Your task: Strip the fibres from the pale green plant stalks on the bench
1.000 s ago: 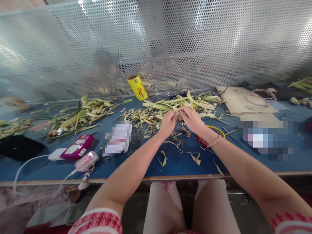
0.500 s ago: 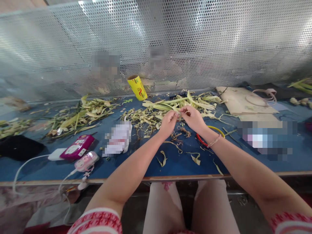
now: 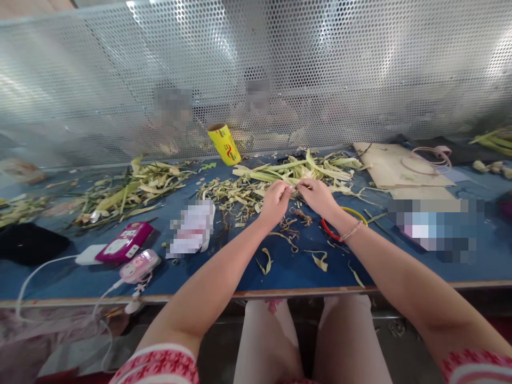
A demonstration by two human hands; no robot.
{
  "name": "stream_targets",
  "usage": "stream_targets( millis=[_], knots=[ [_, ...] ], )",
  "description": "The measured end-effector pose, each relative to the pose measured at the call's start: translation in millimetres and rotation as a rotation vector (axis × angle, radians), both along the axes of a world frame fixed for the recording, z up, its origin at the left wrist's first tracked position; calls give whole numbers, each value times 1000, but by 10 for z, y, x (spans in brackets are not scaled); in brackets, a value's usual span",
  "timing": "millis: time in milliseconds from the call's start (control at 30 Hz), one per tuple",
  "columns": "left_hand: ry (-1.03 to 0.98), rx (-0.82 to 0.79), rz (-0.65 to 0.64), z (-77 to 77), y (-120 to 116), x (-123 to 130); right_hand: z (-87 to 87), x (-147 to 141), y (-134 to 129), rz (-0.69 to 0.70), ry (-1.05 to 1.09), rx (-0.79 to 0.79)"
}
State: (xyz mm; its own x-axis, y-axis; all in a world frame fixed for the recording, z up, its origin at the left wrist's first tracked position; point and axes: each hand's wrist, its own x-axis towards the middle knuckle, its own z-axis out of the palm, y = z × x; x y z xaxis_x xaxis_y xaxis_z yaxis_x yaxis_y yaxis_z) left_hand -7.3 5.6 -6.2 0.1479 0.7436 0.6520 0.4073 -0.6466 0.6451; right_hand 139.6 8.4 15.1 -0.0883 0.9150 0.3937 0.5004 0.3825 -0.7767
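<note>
My left hand (image 3: 276,200) and my right hand (image 3: 316,196) meet over the middle of the blue table, fingers pinched together. Whatever sits between the fingertips is too small and covered to name. Just behind them lie long pale green stalks and leaves (image 3: 296,169). A heap of short dried plant scraps (image 3: 236,194) spreads to the left of my left hand. Under my right wrist, on the table, lies a red and yellow ring (image 3: 357,214), partly hidden by my forearm. Curled dry strips (image 3: 320,261) lie nearer the front edge.
A perforated metal screen (image 3: 280,64) rises behind the table (image 3: 296,280). Before it leans a yellow tube (image 3: 224,144). To the left are another leaf pile (image 3: 136,186), a purple packet (image 3: 127,242) and a pink case (image 3: 140,265) with a white cable. Brown cardboard (image 3: 392,165) lies right.
Both hands stay pinched at nearly the same spot. The fingertips have shifted slightly, and my right fingers are more closed. The view has moved a little.
</note>
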Motion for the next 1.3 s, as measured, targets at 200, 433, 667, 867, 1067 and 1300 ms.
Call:
stream_targets(
  millis=[200, 433, 667, 867, 1067, 1300],
  knots=[
    [1, -96, -19, 9, 1, 12, -86, -23, 77, 120, 309, -173],
    [-133, -352, -129, 55, -28, 47, -51, -38, 32, 217, 625, -418],
    [-480, -678, -303, -14, 21, 113, -100, -10, 86, 195, 535, -146],
    [-746, -832, -360, 8, 21, 137, -89, 58, 131, 154, 391, -32],
    [-714, -800, -436, 24, 9, 104, -63, 114, 138, 123, 290, 70],
    [-609, -713, -447, -34, 35, 92, -21, 95, 75, 110, 142, 179]
  ],
)
